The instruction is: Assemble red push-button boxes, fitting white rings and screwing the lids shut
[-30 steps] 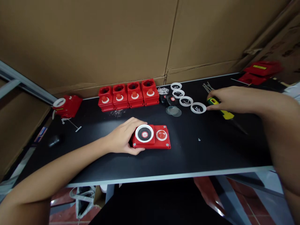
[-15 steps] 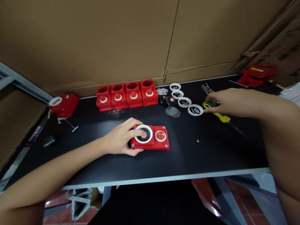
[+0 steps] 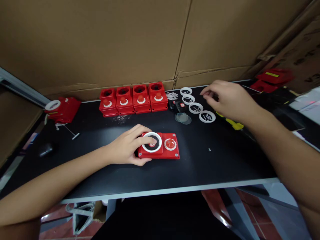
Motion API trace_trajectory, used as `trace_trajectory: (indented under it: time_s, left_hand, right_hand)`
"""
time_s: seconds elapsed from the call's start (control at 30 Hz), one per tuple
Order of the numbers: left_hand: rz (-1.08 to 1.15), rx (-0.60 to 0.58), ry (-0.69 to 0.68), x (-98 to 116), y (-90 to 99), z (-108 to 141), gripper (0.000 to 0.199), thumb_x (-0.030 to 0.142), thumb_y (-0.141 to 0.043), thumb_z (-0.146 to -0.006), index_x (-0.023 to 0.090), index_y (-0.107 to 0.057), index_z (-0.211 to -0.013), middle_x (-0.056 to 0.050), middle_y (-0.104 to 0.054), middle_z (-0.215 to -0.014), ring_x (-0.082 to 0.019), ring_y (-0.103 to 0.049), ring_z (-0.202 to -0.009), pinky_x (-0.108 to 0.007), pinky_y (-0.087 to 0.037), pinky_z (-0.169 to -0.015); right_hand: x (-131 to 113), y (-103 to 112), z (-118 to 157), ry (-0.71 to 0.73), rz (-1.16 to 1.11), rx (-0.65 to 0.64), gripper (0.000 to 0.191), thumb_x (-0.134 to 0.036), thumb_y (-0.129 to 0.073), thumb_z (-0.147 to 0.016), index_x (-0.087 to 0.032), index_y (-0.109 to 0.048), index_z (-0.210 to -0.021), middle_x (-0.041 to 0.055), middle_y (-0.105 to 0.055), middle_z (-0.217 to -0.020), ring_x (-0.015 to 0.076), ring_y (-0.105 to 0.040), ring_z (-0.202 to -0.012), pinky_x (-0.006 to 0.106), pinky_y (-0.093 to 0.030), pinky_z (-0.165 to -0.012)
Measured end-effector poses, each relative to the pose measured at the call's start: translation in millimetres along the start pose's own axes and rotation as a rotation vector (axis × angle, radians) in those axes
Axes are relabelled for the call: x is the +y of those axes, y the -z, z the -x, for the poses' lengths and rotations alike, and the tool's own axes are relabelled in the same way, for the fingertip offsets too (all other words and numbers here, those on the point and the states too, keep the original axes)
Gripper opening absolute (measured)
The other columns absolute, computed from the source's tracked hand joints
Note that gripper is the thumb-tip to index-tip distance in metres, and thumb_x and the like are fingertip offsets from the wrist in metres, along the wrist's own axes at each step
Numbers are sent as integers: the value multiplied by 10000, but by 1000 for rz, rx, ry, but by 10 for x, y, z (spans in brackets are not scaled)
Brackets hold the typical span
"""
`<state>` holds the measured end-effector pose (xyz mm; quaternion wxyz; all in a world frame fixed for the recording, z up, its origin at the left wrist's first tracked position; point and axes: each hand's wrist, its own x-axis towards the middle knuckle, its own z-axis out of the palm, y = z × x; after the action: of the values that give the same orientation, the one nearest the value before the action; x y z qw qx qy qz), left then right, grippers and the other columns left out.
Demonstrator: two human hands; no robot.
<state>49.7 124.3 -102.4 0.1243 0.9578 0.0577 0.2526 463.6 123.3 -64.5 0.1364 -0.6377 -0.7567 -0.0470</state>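
My left hand (image 3: 127, 145) grips a red plastic box (image 3: 170, 154) from its left side. The thumb presses on the black disc inside the box's white ring (image 3: 160, 142); a clear red dome (image 3: 170, 144) sits on the right part. Screw heads show at several of its corners. My right hand (image 3: 222, 98) hovers over the back right of the table, fingers curled loosely, thumb and forefinger slightly apart, with nothing visible in them. Below it lies a yellow and green screwdriver (image 3: 235, 124), partly hidden by the hand. Beside the fingers, several white rings (image 3: 214, 120) hold small screws.
A row of red boxes (image 3: 133, 100) stands against the cardboard wall (image 3: 112, 43). Glass discs (image 3: 183, 118), black round parts (image 3: 180, 106) and white cord (image 3: 172, 96) lie mid-table. More red boxes stand far left (image 3: 66, 111) and far right (image 3: 273, 76). One loose screw (image 3: 209, 149) lies right of centre.
My right hand has let go of the screwdriver and moved up and left, toward the far white rings. The left hand keeps its hold on the red box.
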Motion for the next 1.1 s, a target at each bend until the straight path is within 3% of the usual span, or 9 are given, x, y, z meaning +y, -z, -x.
trace_trajectory:
  time_s: [0.1,0.23,0.47,0.63,0.77,0.87,0.93,1.03,1.1]
  left_hand:
    - [1,-2,7,-4,2,7,449,431,-736,-1075,271,-496,-1420,-158,-646,-1313,-297,-693,-1099,-454,-657,-908]
    - [2,-13,13,-8,9,19,479,391,-775,-1038,263,-505,-1412,-168,-657,-1317,-306,-691,-1088,-463,-649,-910]
    - [-6,-27,46,12,19,20,594,332,-839,-965,265,-504,-1451,-167,-696,-1331,-318,-714,-1109,-464,-648,-923]
    - [24,21,41,18,-9,23,659,381,-810,-1006,237,-440,-1532,-191,-692,-1331,-333,-720,-1124,-496,-668,-920]
    - [23,26,36,4,-36,28,649,386,-798,-1016,242,-424,-1527,-179,-676,-1332,-325,-713,-1132,-484,-668,-937]
    - [27,28,32,-3,-44,32,633,378,-792,-1019,231,-429,-1516,-183,-670,-1334,-325,-707,-1129,-480,-667,-936]
    - [29,25,37,-3,-44,33,635,380,-796,-1017,233,-430,-1514,-179,-669,-1333,-322,-707,-1121,-477,-668,-928]
    - [26,27,44,4,-43,30,655,372,-808,-1006,242,-425,-1522,-172,-672,-1332,-323,-711,-1123,-475,-671,-924]
    - [19,35,41,10,-41,26,667,354,-810,-999,244,-421,-1529,-170,-676,-1337,-327,-718,-1135,-481,-675,-932]
  right_hand:
    - [-52,-147,-62,94,-55,34,456,-392,-423,-1081,-167,-745,-1311,153,-732,-1320,258,-682,-1227,454,-554,-1146]
    - [-113,-192,-336,222,-50,-37,499,-450,-425,-1107,-173,-759,-1353,165,-718,-1384,304,-639,-1311,542,-503,-1234]
    - [-334,-277,-992,284,45,-182,422,-312,-633,-1008,-187,-777,-1384,138,-729,-1396,269,-647,-1301,403,-533,-1139]
    - [-395,-263,-1057,277,69,-191,360,-294,-530,-1061,-168,-838,-1198,125,-775,-1237,233,-674,-1201,367,-527,-1088]
    - [-338,-51,-961,251,54,-134,480,-432,-441,-1129,-190,-834,-1262,115,-763,-1296,250,-667,-1265,393,-511,-1157]
    - [-366,247,-905,195,58,-108,540,-448,-397,-1141,-166,-810,-1344,143,-733,-1387,287,-663,-1294,435,-504,-1177]
    - [-439,479,-884,119,57,-43,551,-466,-418,-1138,-142,-792,-1381,169,-721,-1404,302,-657,-1304,454,-495,-1195]
    - [-570,738,-870,-61,40,201,573,-502,-378,-1158,-153,-747,-1424,178,-691,-1455,276,-635,-1332,436,-484,-1228]
    - [-622,798,-864,-114,63,173,572,-495,-343,-1169,-150,-726,-1417,188,-686,-1451,285,-616,-1362,458,-482,-1242]
